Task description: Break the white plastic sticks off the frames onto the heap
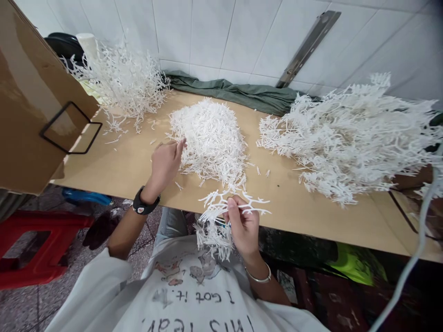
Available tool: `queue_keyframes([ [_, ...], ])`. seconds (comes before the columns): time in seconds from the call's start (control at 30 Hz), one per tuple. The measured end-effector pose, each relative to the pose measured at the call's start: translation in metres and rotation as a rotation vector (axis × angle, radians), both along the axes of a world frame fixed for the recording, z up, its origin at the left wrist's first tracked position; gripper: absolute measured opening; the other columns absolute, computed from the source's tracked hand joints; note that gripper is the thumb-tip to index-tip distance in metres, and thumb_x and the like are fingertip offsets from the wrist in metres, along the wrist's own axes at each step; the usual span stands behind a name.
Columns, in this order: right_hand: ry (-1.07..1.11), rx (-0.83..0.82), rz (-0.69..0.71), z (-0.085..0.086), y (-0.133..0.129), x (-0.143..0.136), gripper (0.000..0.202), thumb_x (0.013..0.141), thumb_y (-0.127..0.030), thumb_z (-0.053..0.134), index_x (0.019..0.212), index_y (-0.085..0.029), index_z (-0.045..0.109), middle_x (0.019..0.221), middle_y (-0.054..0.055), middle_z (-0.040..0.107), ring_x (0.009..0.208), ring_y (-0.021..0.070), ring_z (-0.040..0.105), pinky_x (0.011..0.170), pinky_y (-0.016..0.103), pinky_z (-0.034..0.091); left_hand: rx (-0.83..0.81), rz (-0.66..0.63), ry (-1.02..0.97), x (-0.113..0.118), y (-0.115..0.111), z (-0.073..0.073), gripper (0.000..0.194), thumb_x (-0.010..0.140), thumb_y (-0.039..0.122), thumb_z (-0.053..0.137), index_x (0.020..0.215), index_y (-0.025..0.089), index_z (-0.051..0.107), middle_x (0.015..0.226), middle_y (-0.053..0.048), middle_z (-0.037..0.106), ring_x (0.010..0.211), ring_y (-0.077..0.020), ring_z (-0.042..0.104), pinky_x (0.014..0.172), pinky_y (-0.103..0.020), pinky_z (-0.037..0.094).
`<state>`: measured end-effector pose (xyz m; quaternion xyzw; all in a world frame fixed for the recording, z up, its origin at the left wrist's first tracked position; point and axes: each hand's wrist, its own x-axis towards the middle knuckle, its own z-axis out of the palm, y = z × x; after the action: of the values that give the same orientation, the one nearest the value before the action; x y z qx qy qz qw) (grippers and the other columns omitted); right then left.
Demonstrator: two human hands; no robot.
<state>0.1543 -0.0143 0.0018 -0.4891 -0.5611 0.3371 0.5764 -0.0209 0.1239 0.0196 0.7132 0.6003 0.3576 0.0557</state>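
My right hand (244, 226) grips white branched plastic pieces (218, 207) at the table's front edge, thumb on top. Below them a denser bunch of white sprigs (214, 240) hangs in front of my shirt, and I cannot tell whether the same hand holds it. At the left edge of a heap of small white sprigs (211, 138) is my left hand (166, 163). Its fingers are closed, with the thumb and forefinger together near the heap; anything between them is too small to make out.
A tangle of thin white branched pieces (128, 83) stands at the back left, and a large pile of them (346, 138) fills the right side. A cardboard box (34, 101) and a black wire frame (86, 138) are on the left. Green cloth (235, 92) lines the wall.
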Motion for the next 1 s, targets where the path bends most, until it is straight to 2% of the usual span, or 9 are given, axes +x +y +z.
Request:
queue_keyframes([
  [0.1, 0.007, 0.006, -0.008, 0.001, 0.002, -0.001, 0.041, 0.093, -0.040, 0.044, 0.058, -0.020, 0.035, 0.049, -0.006, 0.028, 0.044, 0.0058, 0.029, 0.041, 0.019, 0.027, 0.048, -0.046, 0.099, 0.000, 0.005, -0.010, 0.030, 0.087, 0.029, 0.057, 0.112, 0.017, 0.066, 0.115, -0.014, 0.066, 0.103, -0.0300, 0.057, 0.089, -0.042, 0.041],
  [0.17, 0.003, 0.013, -0.022, 0.001, 0.003, 0.000, 0.041, 0.093, -0.040, 0.045, 0.058, -0.020, 0.035, 0.050, -0.006, 0.027, 0.044, 0.0058, 0.028, 0.041, 0.019, 0.026, 0.081, -0.066, 0.038, -0.001, 0.008, -0.013, 0.025, 0.080, 0.028, 0.066, 0.104, 0.022, 0.069, 0.120, -0.011, 0.064, 0.107, -0.0321, 0.054, 0.092, -0.046, 0.039],
  [0.23, -0.001, 0.018, -0.041, -0.001, 0.005, 0.001, 0.040, 0.093, -0.039, 0.045, 0.059, -0.020, 0.035, 0.051, -0.006, 0.027, 0.044, 0.0058, 0.028, 0.041, 0.019, 0.026, 0.129, -0.074, -0.066, 0.000, 0.007, -0.011, 0.013, 0.081, 0.034, 0.064, 0.083, 0.025, 0.074, 0.119, -0.008, 0.066, 0.109, -0.0328, 0.052, 0.096, -0.051, 0.034],
  [0.33, -0.028, 0.023, -0.036, -0.001, 0.006, 0.003, 0.040, 0.094, -0.037, 0.043, 0.060, -0.020, 0.033, 0.052, -0.006, 0.027, 0.046, 0.0060, 0.028, 0.042, 0.020, 0.026, 0.158, -0.163, -0.205, 0.005, -0.007, 0.004, 0.034, 0.093, 0.040, 0.045, 0.081, 0.026, 0.075, 0.121, -0.006, 0.066, 0.113, -0.0299, 0.052, 0.101, -0.053, 0.029],
  [0.4, -0.066, 0.026, 0.028, 0.001, 0.007, 0.003, 0.039, 0.094, -0.036, 0.043, 0.059, -0.019, 0.032, 0.053, -0.006, 0.026, 0.046, 0.0058, 0.027, 0.043, 0.020, 0.025, 0.085, -0.372, -0.278, 0.010, -0.024, 0.019, 0.036, 0.096, 0.037, 0.038, 0.099, 0.026, 0.073, 0.124, -0.007, 0.064, 0.114, -0.0251, 0.055, 0.101, -0.049, 0.034],
  [0.47, -0.095, 0.001, 0.132, 0.004, 0.007, 0.004, 0.039, 0.093, -0.034, 0.044, 0.059, -0.019, 0.032, 0.052, -0.006, 0.025, 0.045, 0.0053, 0.024, 0.042, 0.021, 0.023, -0.050, -0.655, -0.339, 0.014, -0.041, 0.032, 0.027, 0.089, 0.036, 0.054, 0.109, 0.026, 0.069, 0.123, -0.007, 0.065, 0.115, -0.0227, 0.057, 0.100, -0.042, 0.040],
  [0.6, -0.076, -0.006, 0.225, 0.011, 0.006, 0.008, 0.038, 0.091, -0.033, 0.046, 0.058, -0.019, 0.034, 0.050, -0.007, 0.025, 0.044, 0.0050, 0.021, 0.041, 0.021, 0.020, -0.381, -1.038, -0.427, 0.018, -0.058, 0.039, 0.025, 0.075, 0.026, 0.072, 0.099, 0.026, 0.074, 0.102, -0.007, 0.074, 0.095, -0.0218, 0.069, 0.086, -0.033, 0.053],
  [0.83, -0.093, -0.006, 0.144, 0.011, 0.000, 0.008, 0.039, 0.092, -0.031, 0.043, 0.058, -0.020, 0.027, 0.052, -0.006, 0.022, 0.045, 0.0057, 0.022, 0.042, 0.021, 0.020, -0.489, -0.776, -0.775, 0.029, -0.057, 0.026, 0.017, 0.082, 0.033, 0.064, 0.077, 0.021, 0.075, 0.079, -0.005, 0.076, 0.071, -0.0172, 0.070, 0.071, -0.030, 0.058],
  [1.0, -0.151, 0.083, 0.176, 0.017, -0.017, 0.001, 0.040, 0.092, -0.023, 0.043, 0.055, -0.019, 0.026, 0.048, -0.007, 0.022, 0.043, 0.0054, 0.021, 0.040, 0.021, 0.019, -0.117, -0.423, -1.006, 0.017, -0.022, 0.032, 0.022, 0.084, 0.041, 0.061, 0.085, 0.022, 0.072, 0.086, -0.004, 0.072, 0.062, -0.0101, 0.065, 0.061, -0.022, 0.057],
])
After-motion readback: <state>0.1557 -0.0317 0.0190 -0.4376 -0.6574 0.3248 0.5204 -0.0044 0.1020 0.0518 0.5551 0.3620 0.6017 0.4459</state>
